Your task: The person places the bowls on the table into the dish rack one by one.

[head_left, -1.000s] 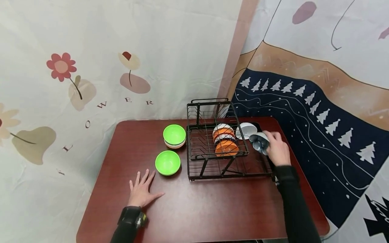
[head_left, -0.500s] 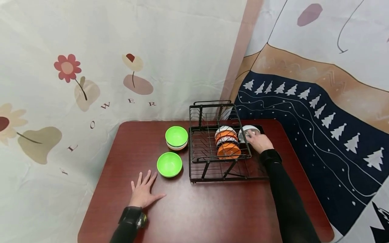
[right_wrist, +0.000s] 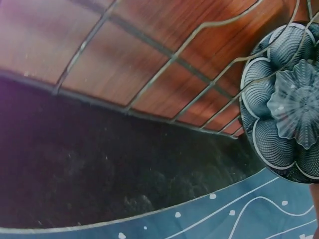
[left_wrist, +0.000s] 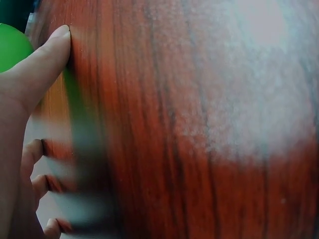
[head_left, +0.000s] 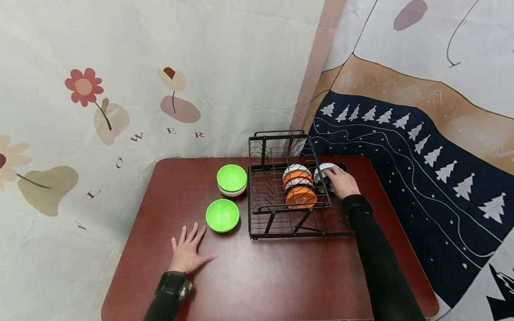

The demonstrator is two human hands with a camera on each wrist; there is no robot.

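Observation:
My right hand (head_left: pixel 344 183) grips a dark bowl with a petal pattern (head_left: pixel 323 183) at the right side of the black two-tier dish rack (head_left: pixel 281 236). In the right wrist view this patterned bowl (right_wrist: pixel 264 89) stands on edge against the rack's wires (right_wrist: pixel 174 57). Just behind it, partly covered by my fingers, is a white bowl (head_left: pixel 326 166). My left hand (head_left: pixel 188 256) lies spread on the table, near the closer green bowl (head_left: pixel 222 216); its thumb (left_wrist: pixel 50 55) shows in the left wrist view.
Another green bowl (head_left: pixel 232 177) sits atop paler bowls (head_left: pixel 233 192) left of the rack. Orange bowls (head_left: pixel 301 197) and a white bowl (head_left: pixel 296 168) stand in a row inside the rack. A patterned cloth (head_left: pixel 401 178) hangs by the brown table's (head_left: pixel 281 281) right edge.
My right hand has carried the patterned bowl leftward, from beside the rack to a spot against the white bowl. The left hand keeps its place on the table.

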